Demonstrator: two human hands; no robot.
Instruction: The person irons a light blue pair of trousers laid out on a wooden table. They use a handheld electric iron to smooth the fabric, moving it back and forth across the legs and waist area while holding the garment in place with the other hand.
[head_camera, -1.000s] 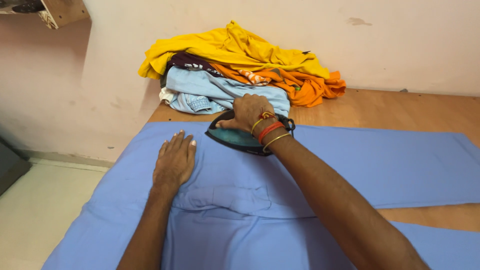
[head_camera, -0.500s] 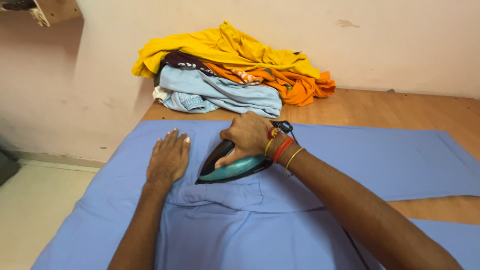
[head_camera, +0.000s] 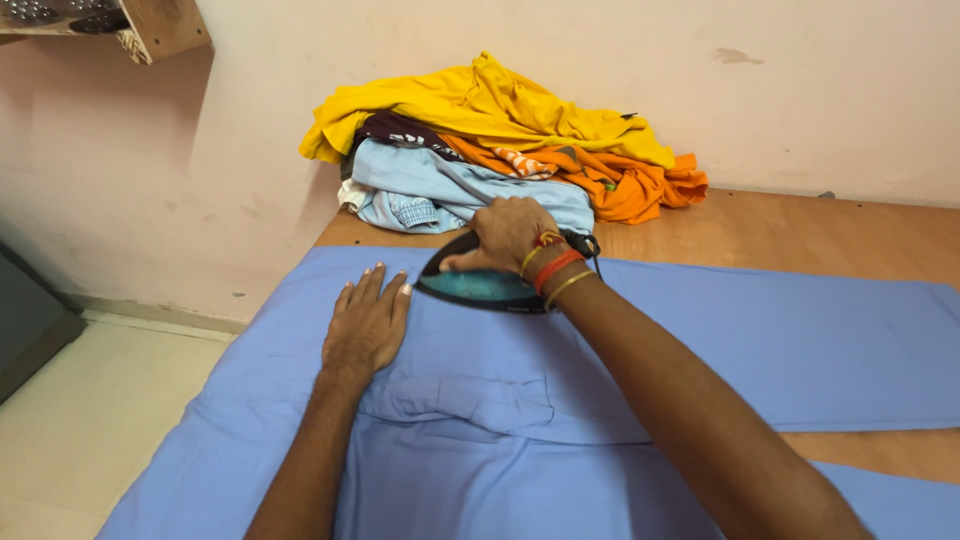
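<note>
Blue garment (head_camera: 700, 340) spread over wooden bench (head_camera: 800, 225), draping left edge; bare cloth open rightward. Clothes pile (head_camera: 480, 150) at back wall. Right hand (head_camera: 510, 232) clamped on teal-soled iron (head_camera: 480, 285), near back-left corner. Left hand (head_camera: 367, 325) flat, fingers together, beside iron.

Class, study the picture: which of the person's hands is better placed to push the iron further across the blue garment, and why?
Right. The right hand already grips the handle of the iron, which rests on the blue garment. The left hand lies flat beside it, pinning the cloth.
</note>
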